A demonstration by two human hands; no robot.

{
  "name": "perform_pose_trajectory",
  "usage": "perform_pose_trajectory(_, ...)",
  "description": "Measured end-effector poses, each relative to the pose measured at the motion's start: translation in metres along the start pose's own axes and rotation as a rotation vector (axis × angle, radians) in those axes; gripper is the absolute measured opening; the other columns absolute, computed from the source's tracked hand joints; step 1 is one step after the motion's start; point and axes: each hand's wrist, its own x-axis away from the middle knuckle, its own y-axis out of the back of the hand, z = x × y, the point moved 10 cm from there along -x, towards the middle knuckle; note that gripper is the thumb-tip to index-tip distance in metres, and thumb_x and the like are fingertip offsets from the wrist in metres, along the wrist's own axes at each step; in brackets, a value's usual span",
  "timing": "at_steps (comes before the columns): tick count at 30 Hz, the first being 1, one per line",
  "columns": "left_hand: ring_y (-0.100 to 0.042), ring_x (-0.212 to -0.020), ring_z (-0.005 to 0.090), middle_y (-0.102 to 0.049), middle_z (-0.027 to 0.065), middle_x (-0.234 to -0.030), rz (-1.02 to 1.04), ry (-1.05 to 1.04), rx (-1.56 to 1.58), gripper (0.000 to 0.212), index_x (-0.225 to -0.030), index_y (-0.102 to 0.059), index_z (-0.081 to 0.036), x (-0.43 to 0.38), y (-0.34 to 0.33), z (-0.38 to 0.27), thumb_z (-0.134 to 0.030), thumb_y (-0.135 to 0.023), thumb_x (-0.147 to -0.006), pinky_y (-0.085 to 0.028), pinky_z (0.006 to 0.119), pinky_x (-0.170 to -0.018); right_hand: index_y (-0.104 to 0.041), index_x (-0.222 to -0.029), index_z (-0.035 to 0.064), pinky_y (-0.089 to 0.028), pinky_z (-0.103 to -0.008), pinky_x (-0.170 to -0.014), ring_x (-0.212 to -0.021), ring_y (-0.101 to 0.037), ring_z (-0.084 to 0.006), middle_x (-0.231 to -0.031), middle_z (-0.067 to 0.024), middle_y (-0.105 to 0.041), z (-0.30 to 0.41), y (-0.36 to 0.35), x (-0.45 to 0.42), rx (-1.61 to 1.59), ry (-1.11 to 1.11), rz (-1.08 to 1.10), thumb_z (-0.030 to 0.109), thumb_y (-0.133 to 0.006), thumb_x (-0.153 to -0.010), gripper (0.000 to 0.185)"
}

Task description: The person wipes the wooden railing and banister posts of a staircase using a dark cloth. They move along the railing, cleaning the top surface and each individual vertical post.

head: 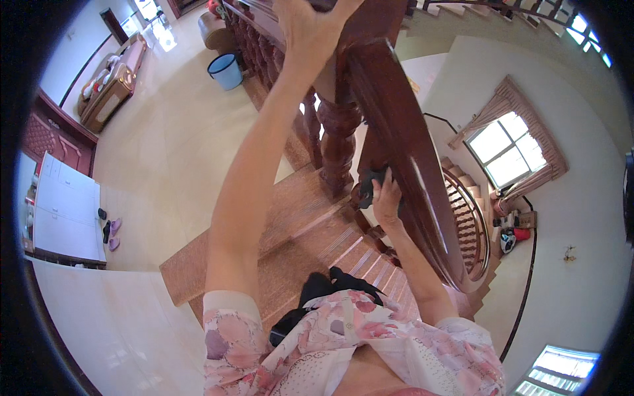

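Note:
My left hand (309, 27) is at the top edge of the view, against the dark red wooden rail by the stair post (374, 22). Its fingertips are cut off, so its grip is unclear. Lower down, my right hand (387, 200) holds a dark cloth (369, 185) beside the underside of the sloping wooden handrail (403, 123). Part of the cloth lies behind my fingers. A turned wooden baluster (339, 141) stands left of the handrail, above my right hand.
Brown stone steps (302, 218) descend below me, curving right past a lower balustrade (460, 222). On the tiled floor stand a blue bucket (225, 72), a white cabinet (67, 208), purple slippers (115, 232) and a sofa (111, 89). A curtained window (510, 148) is at right.

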Motion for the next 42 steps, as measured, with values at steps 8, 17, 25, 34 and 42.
perform_pose_trajectory(8,-0.040,-0.118,0.0306,-0.041,0.0236,-0.127,0.116,0.007,0.289,0.090,-0.135,-0.025,0.008,-0.049,-0.053,-0.004,-0.030,-0.077,-0.072,-0.032,0.038,-0.100,-0.041,-0.129,-0.0048,-0.033,-0.0488,-0.097,-0.114,-0.041,-0.0441,-0.123,-0.0272,-0.042,0.041,0.032,0.008,0.103,0.431,-0.245,-0.004,-0.053,-0.077,0.053)
perform_pose_trajectory(17,-0.050,-0.106,0.0227,-0.051,0.0159,-0.117,0.054,-0.056,0.263,0.081,-0.132,-0.033,0.009,-0.050,-0.042,-0.009,-0.024,-0.077,-0.072,-0.040,0.032,-0.094,-0.046,-0.125,-0.0039,-0.034,-0.0439,-0.091,-0.109,-0.042,-0.0384,-0.125,-0.0216,-0.043,0.192,0.173,0.025,0.076,0.652,-0.579,0.009,-0.061,-0.072,0.056)
perform_pose_trajectory(25,-0.053,-0.099,0.0218,-0.055,0.0137,-0.111,-0.025,-0.096,0.261,0.074,-0.129,-0.038,0.008,-0.040,-0.034,-0.032,-0.024,-0.075,-0.073,-0.040,0.031,-0.091,-0.035,-0.129,-0.0093,-0.029,-0.0486,-0.100,-0.119,-0.037,-0.0421,-0.132,-0.0270,-0.038,0.206,0.184,-0.043,0.277,0.550,-0.572,0.034,-0.065,-0.078,0.074)
perform_pose_trajectory(34,-0.056,-0.083,0.0124,-0.060,0.0052,-0.097,0.190,-0.028,0.529,0.047,-0.114,-0.049,0.000,-0.044,-0.073,-0.031,-0.015,-0.073,-0.077,-0.046,0.024,-0.073,-0.029,-0.136,-0.0041,-0.037,-0.0476,-0.095,-0.112,-0.045,-0.0440,-0.120,-0.0320,-0.044,0.258,0.210,-0.097,0.102,0.629,-0.669,0.050,-0.064,-0.076,0.088)
perform_pose_trajectory(42,-0.056,-0.085,0.0115,-0.059,0.0041,-0.101,0.142,-0.057,0.509,0.062,-0.127,-0.038,0.003,-0.044,-0.070,-0.018,-0.012,-0.072,-0.078,-0.046,0.023,-0.076,-0.036,-0.130,-0.0025,-0.038,-0.0464,-0.092,-0.106,-0.048,-0.0421,-0.115,-0.0255,-0.048,0.092,0.193,-0.026,0.075,0.443,-0.421,0.057,-0.058,-0.077,0.083)
